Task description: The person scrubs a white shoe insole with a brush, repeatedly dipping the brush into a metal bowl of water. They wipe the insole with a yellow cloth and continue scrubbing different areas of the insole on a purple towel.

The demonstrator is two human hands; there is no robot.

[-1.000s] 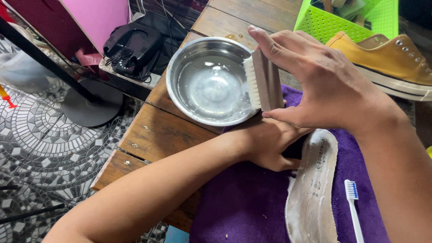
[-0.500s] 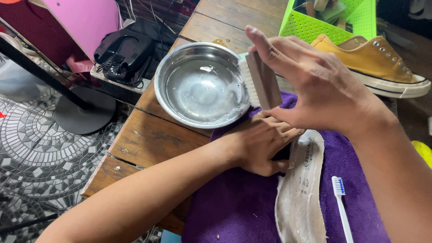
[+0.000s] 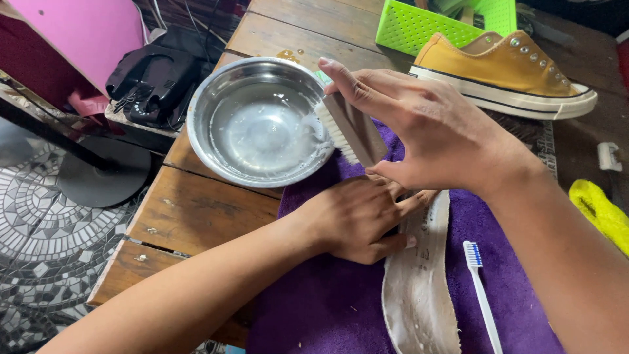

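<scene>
The right hand (image 3: 432,141) covered most of the wooden scrub brush (image 3: 350,131), so only its pale bristle edge and part of the wooden back showed; the fingers were curled around it in a firm grip, index finger stretched along the top. The brush hung tilted at the near rim of the steel bowl (image 3: 216,157), bristles facing the cloudy water and apparently just touching it, though the angle made that hard to judge. The left hand (image 3: 357,219) lay flat, fingers spread and pressing down on the upper end of the insole (image 3: 419,295), hiding that end; it gripped nothing. The insole itself rested on the purple towel (image 3: 321,308), long and pale grey-white, smeared with a wet, soapy film and flecked with faint marks, its lower end cut off by the frame. Just beside it on the towel lay a white toothbrush (image 3: 481,295) with blue bristles, its handle also cut off below. Farther back on the wooden table (image 3: 196,213) sat a mustard-yellow sneaker (image 3: 501,72) and a green basket (image 3: 419,26), the latter only partly in view.
</scene>
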